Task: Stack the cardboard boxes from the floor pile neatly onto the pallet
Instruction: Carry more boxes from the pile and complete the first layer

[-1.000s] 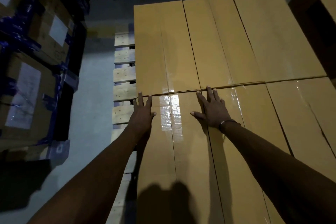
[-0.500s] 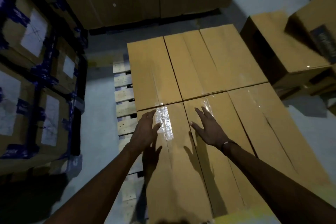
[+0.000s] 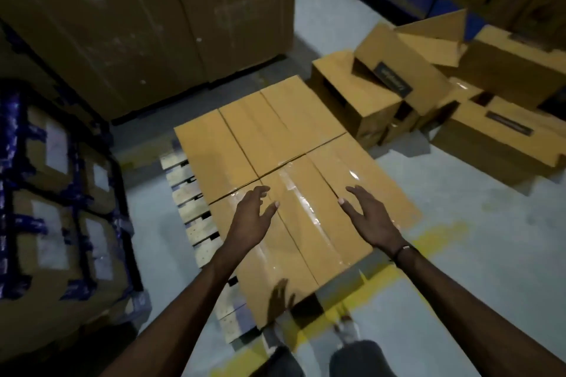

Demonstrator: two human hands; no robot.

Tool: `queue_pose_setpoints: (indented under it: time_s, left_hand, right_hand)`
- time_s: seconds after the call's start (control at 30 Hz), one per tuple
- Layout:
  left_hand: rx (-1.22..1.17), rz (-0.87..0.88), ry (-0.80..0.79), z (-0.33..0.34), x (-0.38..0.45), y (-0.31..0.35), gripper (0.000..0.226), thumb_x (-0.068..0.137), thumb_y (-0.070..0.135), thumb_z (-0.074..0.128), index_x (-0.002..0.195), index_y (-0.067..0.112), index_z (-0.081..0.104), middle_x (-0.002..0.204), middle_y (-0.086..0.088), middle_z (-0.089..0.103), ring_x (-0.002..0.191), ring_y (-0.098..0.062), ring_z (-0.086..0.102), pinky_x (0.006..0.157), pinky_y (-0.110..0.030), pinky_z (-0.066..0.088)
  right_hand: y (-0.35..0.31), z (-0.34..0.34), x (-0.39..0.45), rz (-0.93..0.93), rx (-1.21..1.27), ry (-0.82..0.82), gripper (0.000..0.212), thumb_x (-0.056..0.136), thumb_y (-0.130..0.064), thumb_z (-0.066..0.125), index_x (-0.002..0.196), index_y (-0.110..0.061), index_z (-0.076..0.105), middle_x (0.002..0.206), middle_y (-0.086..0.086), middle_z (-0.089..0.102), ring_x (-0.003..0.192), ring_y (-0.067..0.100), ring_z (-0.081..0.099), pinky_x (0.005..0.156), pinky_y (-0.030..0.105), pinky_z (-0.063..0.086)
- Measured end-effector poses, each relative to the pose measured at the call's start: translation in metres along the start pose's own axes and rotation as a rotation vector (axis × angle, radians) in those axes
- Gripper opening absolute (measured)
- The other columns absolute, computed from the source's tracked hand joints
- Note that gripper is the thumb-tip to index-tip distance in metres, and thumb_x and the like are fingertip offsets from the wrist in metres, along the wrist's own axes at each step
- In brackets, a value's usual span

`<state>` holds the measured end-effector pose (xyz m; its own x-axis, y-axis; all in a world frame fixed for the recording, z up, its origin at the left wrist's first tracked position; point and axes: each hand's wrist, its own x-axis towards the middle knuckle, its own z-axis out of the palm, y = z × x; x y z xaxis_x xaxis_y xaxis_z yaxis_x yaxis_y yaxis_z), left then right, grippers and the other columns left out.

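1. I take the wooden pallet (image 3: 196, 225) as my landmark; its pale slats show along its left edge, bare of cartons.
2. On the pallet lies one flat layer of cardboard boxes (image 3: 275, 144), six tops showing, packed edge to edge in two rows of three. All are closed, with clear tape shining along the seams of the near row, so I cannot tell what is in them.
3. My left hand (image 3: 249, 220) hangs over the near-left box of that layer, grip wide, fingers spread and relaxed, holding nothing. I cannot tell whether it touches the cardboard.
4. My right hand (image 3: 369, 217) hangs over the near-right part of the layer, grip wide too, fingers straight and empty. A dark band sits at that wrist.
5. To the right of the pallet and beyond it, on the grey floor (image 3: 459, 239), lies the floor pile (image 3: 435, 101): several cartons tumbled at angles, some leaning on others. One at the far side has a flap standing open; its inside is hidden from me.
6. Left of the pallet stand stacked cartons with blue strapping (image 3: 58, 208) and white labels.
7. Behind the pallet rises a tall cardboard stack (image 3: 147, 24), closed.
8. Yellow floor paint (image 3: 435, 234) shows near the pallet's near-right corner.
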<state>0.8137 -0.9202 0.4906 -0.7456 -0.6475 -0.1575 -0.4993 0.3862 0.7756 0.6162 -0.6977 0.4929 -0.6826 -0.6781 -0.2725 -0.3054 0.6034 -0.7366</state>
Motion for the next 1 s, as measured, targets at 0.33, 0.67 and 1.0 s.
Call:
queue_pose_setpoints:
  time_s: [0.33, 0.67, 1.0]
  left_hand:
    - [-0.043, 0.167, -0.117, 0.048, -0.073, 0.159, 0.032, 0.101, 0.038, 0.063, 0.128, 0.021, 0.061, 0.122, 0.003, 0.066, 0.106, -0.008, 0.064, 0.078, -0.011, 0.048]
    - [-0.23, 0.196, -0.117, 0.206, -0.105, 0.327, 0.024, 0.101, 0.033, 0.064, 0.121, 0.02, 0.066, 0.112, 0.007, 0.069, 0.103, 0.004, 0.06, 0.081, -0.019, 0.047]
    - [-0.293, 0.193, -0.199, 0.331, -0.041, 0.434, 0.02, 0.1, 0.04, 0.065, 0.117, 0.031, 0.067, 0.116, 0.01, 0.07, 0.109, -0.011, 0.067, 0.088, -0.038, 0.057]
  right_hand:
    - [0.088, -0.166, -0.187, 0.155, 0.203, 0.302, 0.045, 0.098, -0.058, 0.055, 0.131, -0.03, 0.064, 0.138, -0.008, 0.063, 0.128, 0.014, 0.057, 0.104, 0.037, 0.046]
    - [0.191, -0.337, -0.298, 0.223, 0.301, 0.517, 0.034, 0.102, -0.048, 0.053, 0.124, -0.027, 0.068, 0.123, -0.008, 0.066, 0.112, 0.009, 0.059, 0.094, 0.028, 0.041]
    - [0.292, -0.468, -0.255, 0.26, 0.326, 0.644, 0.04, 0.097, -0.063, 0.051, 0.116, -0.033, 0.07, 0.116, -0.012, 0.07, 0.111, 0.009, 0.065, 0.101, 0.046, 0.054]
